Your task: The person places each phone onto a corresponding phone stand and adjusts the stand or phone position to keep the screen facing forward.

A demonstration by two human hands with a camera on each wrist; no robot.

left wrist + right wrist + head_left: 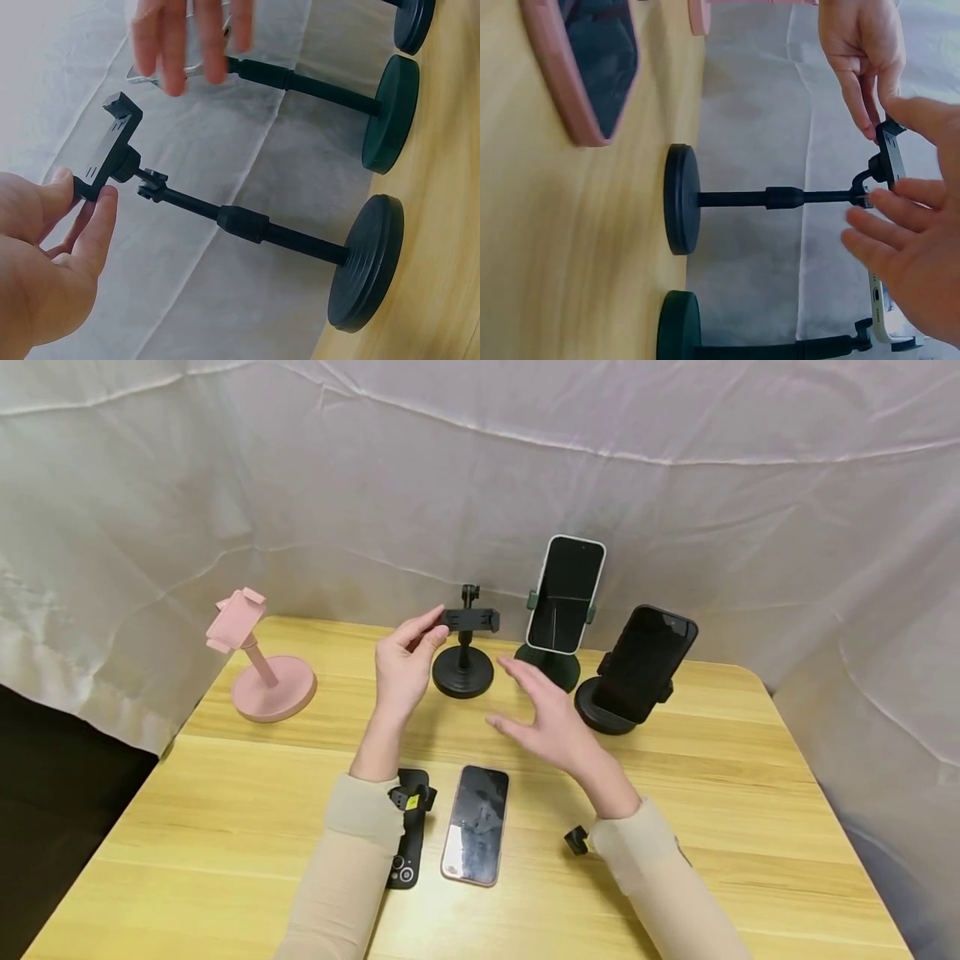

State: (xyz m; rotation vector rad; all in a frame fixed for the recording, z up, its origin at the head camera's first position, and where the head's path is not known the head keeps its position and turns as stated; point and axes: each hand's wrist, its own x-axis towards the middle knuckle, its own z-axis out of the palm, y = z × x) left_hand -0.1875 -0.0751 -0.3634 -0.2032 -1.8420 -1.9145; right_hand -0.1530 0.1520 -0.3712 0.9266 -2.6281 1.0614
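A black phone stand with a round base stands at the back middle of the table, its clamp holding no phone. My left hand pinches the left end of that clamp between thumb and fingers, as the left wrist view also shows. My right hand is in the air to the right of the stand, fingers spread, nothing in them. Behind it, a dark green stand bears a white-edged phone. Farther right, a black phone sits in another black stand.
A pink phone stand without a phone is at the back left. Two phones lie near the front: a pink-edged phone screen up, and a black phone with camera lenses up, partly under my left sleeve. A grey curtain hangs behind the table.
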